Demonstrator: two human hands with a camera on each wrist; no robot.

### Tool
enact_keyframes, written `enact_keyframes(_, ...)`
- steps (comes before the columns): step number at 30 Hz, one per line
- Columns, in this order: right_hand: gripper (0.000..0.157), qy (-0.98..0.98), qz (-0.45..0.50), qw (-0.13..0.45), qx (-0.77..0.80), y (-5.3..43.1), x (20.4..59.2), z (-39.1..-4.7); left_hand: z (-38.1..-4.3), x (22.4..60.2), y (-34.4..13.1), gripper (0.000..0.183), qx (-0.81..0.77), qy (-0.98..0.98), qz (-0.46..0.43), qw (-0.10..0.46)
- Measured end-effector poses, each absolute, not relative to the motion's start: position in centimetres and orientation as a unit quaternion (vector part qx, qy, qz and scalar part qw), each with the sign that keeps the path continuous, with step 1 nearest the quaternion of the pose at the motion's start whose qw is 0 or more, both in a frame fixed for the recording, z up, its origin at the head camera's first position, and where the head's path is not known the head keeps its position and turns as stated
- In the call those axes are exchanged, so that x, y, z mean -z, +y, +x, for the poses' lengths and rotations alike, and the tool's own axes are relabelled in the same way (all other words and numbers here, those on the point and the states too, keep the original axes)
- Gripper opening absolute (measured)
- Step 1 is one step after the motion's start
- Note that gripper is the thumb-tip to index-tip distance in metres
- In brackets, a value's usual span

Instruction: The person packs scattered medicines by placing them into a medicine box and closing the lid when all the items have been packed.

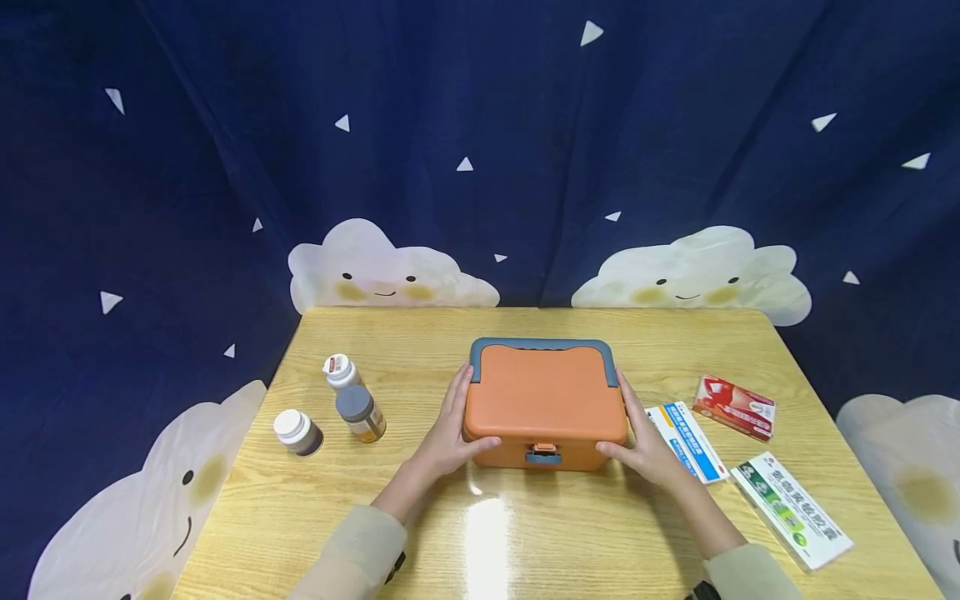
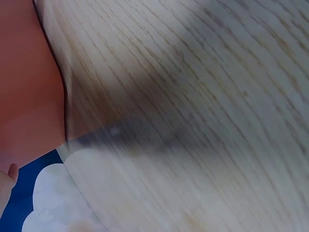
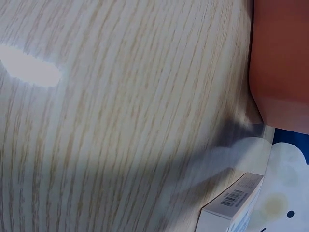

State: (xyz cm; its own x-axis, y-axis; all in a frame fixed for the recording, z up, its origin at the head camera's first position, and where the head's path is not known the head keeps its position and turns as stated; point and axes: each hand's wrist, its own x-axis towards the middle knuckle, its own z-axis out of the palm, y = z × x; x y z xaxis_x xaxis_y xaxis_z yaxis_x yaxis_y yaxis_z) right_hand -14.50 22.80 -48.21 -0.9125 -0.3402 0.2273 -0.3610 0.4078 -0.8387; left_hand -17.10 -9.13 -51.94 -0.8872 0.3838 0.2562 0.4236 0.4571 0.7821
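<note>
An orange plastic storage box (image 1: pixel 547 392) with a grey-blue handle around its top and a grey-blue latch (image 1: pixel 543 454) on its front is at mid-table, lid down. My left hand (image 1: pixel 447 433) holds its left side, fingers along the side wall and thumb on the front corner. On the opposite side, my right hand (image 1: pixel 645 442) grips it in the same way, thumb at the front right corner. Each wrist view catches a box wall, orange (image 2: pixel 29 87) on the left and orange (image 3: pixel 282 72) on the right, close over the wooden table (image 2: pixel 193 96).
Left of the box stand a white bottle (image 1: pixel 342 372), a grey-capped bottle (image 1: pixel 361 414) and a dark white-capped jar (image 1: pixel 298 432). To its right lie a blue-and-white carton (image 1: pixel 687 442), a red carton (image 1: pixel 735 407) and a green-and-white carton (image 1: pixel 792 510). A dark blue curtain (image 1: pixel 525 167) hangs behind.
</note>
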Motion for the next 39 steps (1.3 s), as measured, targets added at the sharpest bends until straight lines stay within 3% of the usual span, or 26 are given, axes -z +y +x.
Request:
enact_keyframes(10,0.1,-0.849,0.197,0.013,-0.491,22.7,47.8,-14.3,-16.9,51.7,-8.8,0.105,0.461,-0.859,-0.219,0.039)
enact_keyframes(20,0.096,-0.859,0.19,0.059,-0.471,23.6,49.7,-15.6,-17.1,50.3,-8.4,0.103,0.437,-0.869,-0.216,0.084)
enact_keyframes(39,0.074,-0.872,0.179,0.106,-0.442,23.6,46.4,-16.5,-18.2,47.2,-7.9,0.103,0.437,-0.869,-0.201,0.113)
